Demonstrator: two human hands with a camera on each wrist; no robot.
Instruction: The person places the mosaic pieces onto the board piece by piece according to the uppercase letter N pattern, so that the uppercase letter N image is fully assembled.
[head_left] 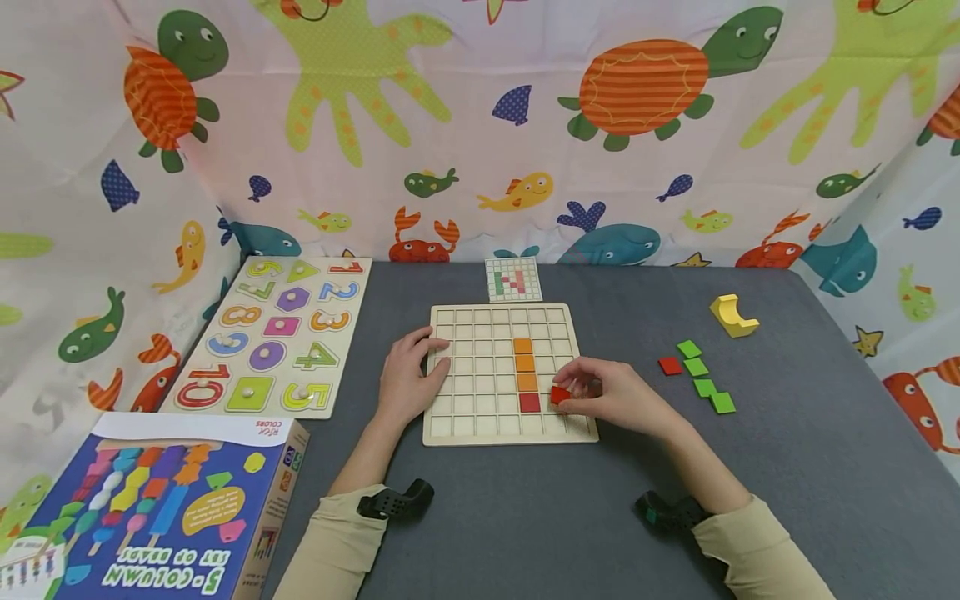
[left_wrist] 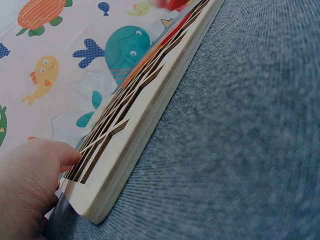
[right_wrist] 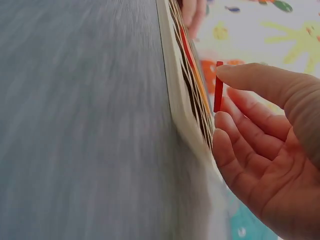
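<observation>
A wooden grid board [head_left: 511, 438] lies flat on the table. My left hand [head_left: 405, 377] rests at its left edge, thumb and a fingertip on the grid; in the left wrist view the thumb [left_wrist: 57, 155] touches the corner. With thumb and fingertips, my right hand [head_left: 618, 392] pinches a red square tile [head_left: 559, 395] over the right part of the board. From the right wrist view, that red tile [right_wrist: 218, 87] appears edge-on. In one column of the grid sit several orange tiles [head_left: 525, 363], with a red tile [head_left: 529, 402] below them.
Several green tiles [head_left: 696, 367] and a red tile [head_left: 671, 366] lie right of the board, near a yellow curved block [head_left: 733, 317]. A pattern card [head_left: 513, 279] lies behind the board. Left are a number puzzle [head_left: 300, 287] and a blue box [head_left: 161, 500].
</observation>
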